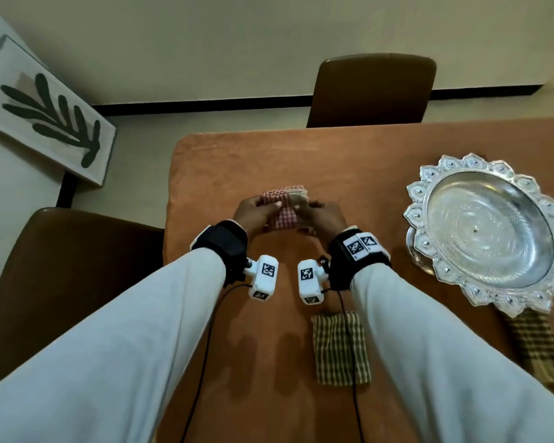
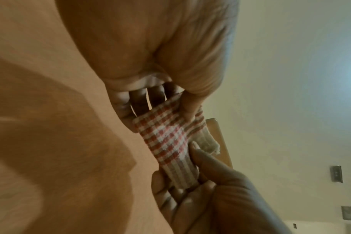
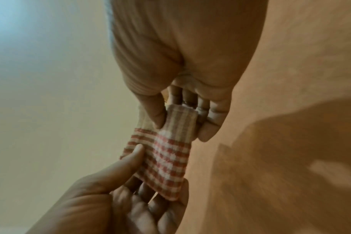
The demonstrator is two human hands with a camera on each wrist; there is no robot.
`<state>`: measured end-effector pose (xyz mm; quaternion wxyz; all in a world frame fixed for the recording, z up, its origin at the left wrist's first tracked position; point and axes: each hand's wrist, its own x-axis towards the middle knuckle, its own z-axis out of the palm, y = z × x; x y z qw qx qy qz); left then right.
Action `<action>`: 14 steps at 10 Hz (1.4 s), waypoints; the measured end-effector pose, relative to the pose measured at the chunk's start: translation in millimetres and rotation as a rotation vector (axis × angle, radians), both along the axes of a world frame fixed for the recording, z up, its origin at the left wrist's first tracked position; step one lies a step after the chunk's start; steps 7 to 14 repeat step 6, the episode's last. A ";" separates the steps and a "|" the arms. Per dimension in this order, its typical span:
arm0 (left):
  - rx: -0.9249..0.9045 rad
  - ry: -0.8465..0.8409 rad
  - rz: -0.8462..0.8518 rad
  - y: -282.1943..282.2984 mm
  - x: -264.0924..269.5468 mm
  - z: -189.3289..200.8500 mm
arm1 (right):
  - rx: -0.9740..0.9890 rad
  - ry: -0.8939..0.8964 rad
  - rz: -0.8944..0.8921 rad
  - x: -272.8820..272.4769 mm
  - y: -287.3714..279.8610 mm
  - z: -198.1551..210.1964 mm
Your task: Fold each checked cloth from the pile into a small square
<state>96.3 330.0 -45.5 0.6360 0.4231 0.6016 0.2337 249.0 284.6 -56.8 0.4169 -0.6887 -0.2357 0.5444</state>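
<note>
A folded red-and-white checked cloth (image 1: 285,207) is held above the table between both hands. My left hand (image 1: 256,212) pinches its left end, thumb on top and fingers beneath, as the left wrist view shows on the cloth (image 2: 166,134). My right hand (image 1: 322,215) pinches the striped right end of the cloth (image 3: 170,152) the same way. A brown checked cloth (image 1: 341,346), folded into a small rectangle, lies on the table near me. Another brown checked cloth (image 1: 534,343) lies at the right, partly under the tray and my right sleeve.
An ornate silver tray (image 1: 454,187) with a scalloped rim sits on the right of the orange-brown table (image 1: 269,155). One brown chair (image 1: 371,91) stands at the far side, another (image 1: 61,266) at the left. Wrist-camera cables hang over the near cloth.
</note>
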 end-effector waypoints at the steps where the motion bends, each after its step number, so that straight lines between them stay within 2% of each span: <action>1: 0.055 0.124 0.032 32.8 31.1 -12.9 | -0.026 -0.244 0.007 21.5 42.9 -15.4; 2: 0.115 0.262 -0.031 60.9 52.6 -25.4 | -0.057 -0.371 -0.005 36.0 71.7 -35.2; 3: 0.146 0.352 -0.083 74.3 63.3 -41.6 | -0.086 -0.482 -0.012 37.7 76.1 -34.2; 4: 0.211 0.421 -0.102 75.4 67.3 -50.1 | -0.099 -0.520 -0.050 38.6 72.6 -38.5; 6: 0.265 0.511 -0.090 69.2 62.0 -38.8 | -0.120 -0.594 -0.011 40.2 75.5 -39.3; 14: 0.265 0.511 -0.090 69.2 62.0 -38.8 | -0.120 -0.594 -0.011 40.2 75.5 -39.3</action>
